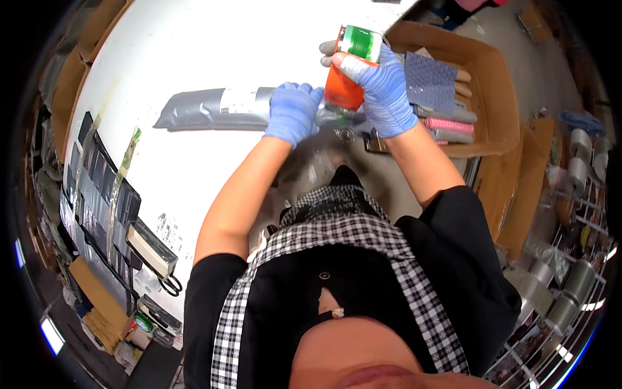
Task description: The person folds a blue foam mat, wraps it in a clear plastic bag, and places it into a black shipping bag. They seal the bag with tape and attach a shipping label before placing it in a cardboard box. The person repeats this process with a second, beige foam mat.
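A long grey plastic-wrapped package (pixel 194 110) with a white label lies near the table's front edge. My left hand (pixel 293 111), in a blue knit glove, is closed over its right part. Held up just to the right is an orange tape dispenser (pixel 342 89) carrying a green roll of tape (pixel 361 43). My right hand (pixel 389 91), gloved in blue with grey fingertips, grips the dispenser, with the thumb across its front. The package's right end is partly hidden behind my left hand and the dispenser.
To the right stands an open cardboard box (pixel 494 97) with folded grey, pink and blue textile pieces (pixel 431 81). A black rack of grey packets (pixel 103 188) sits at the table's left, beside scissors (pixel 171 285). Rolls of film (pixel 573 295) fill a wire shelf at far right.
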`<state>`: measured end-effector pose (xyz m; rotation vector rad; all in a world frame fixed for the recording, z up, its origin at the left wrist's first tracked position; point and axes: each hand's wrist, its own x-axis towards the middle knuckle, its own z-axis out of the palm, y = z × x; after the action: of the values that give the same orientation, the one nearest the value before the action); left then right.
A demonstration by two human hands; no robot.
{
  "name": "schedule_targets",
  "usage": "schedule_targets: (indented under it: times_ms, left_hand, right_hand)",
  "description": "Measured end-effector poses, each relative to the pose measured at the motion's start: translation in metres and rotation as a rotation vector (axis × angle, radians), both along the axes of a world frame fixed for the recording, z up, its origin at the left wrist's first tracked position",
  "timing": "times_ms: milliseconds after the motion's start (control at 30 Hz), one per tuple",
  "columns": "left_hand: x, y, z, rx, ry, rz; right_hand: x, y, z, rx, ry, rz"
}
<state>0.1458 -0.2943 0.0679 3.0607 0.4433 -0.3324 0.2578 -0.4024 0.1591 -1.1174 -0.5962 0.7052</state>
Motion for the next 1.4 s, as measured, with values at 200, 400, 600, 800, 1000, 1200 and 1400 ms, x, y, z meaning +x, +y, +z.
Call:
schedule_targets:
  times_ms: [200,400,600,800,1000,1200,1400]
  left_hand:
    - [-0.004,0.009,-0.005,-0.072,-0.051,0.024]
    - [-0.003,0.010,-0.022,-0.079,-0.142,0.006]
    - [-0.012,0.003,-0.031,-0.099,-0.326,0.006]
    - [-0.018,-0.003,-0.039,-0.030,-0.508,-0.007]
    - [-0.046,-0.024,-0.046,0.002,-0.646,-0.108]
    - [-0.114,-0.036,-0.048,-0.058,-0.640,-0.347]
    - [-0.158,-0.070,-0.013,0.038,-0.805,-0.111]
  right_hand:
    - [0.066,0.052,-0.035,0.048,0.024,0.027]
    - [0.078,0.068,-0.093,-0.259,-0.716,0.115]
    - [0.085,0.086,-0.139,-0.118,-1.637,0.219]
    - [0.075,0.107,-0.116,-0.339,-1.758,0.079]
    - [0.016,-0.030,-0.131,-0.821,-0.947,0.823]
    - [-0.048,-0.072,-0.211,-0.597,0.389,1.113]
    - [-0.091,-0.139,-0.123,-0.158,0.735,0.582]
